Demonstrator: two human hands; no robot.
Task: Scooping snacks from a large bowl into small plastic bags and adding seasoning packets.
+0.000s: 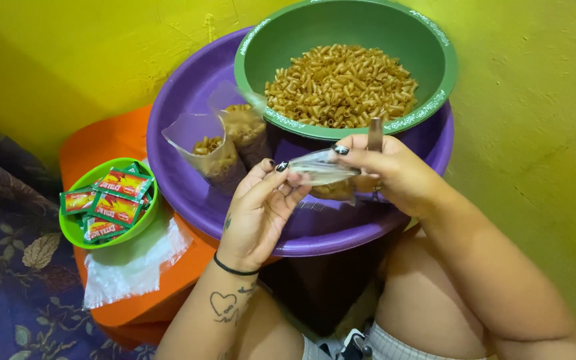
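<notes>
A yellow wall (535, 133) fills the background, and a dark floral cloth (8, 267) covers the lower left. Against the wall sits a wide purple basin (188, 100), its near rim resting over the person's bare knees. Inside it, tipped toward the far right, lies a dark green bowl (435, 53) heaped with short brown macaroni (341, 83). An orange stool (111, 140) stands just beside the basin on the left; it carries a small lime-green bowl (68, 230) full of red-and-green seasoning sachets (115, 203), and a stack of empty clear plastic bags (131, 267) lying flat in front of that bowl.

Two filled clear bags (225, 150) of macaroni stand upright in the basin (mouths still open), leaning against the green bowl's near side, so they crowd the space just left of the hands.

Over the basin's near rim, the left hand (258, 213) pinches one end of a small clear bag (325, 170) between thumb and fingertips, and the right hand (391, 173) grips its other end, fingers curled closed around it. Macaroni shows in the bag's hanging bottom. A thin dark stick rises from the right hand; what it is cannot be told.
</notes>
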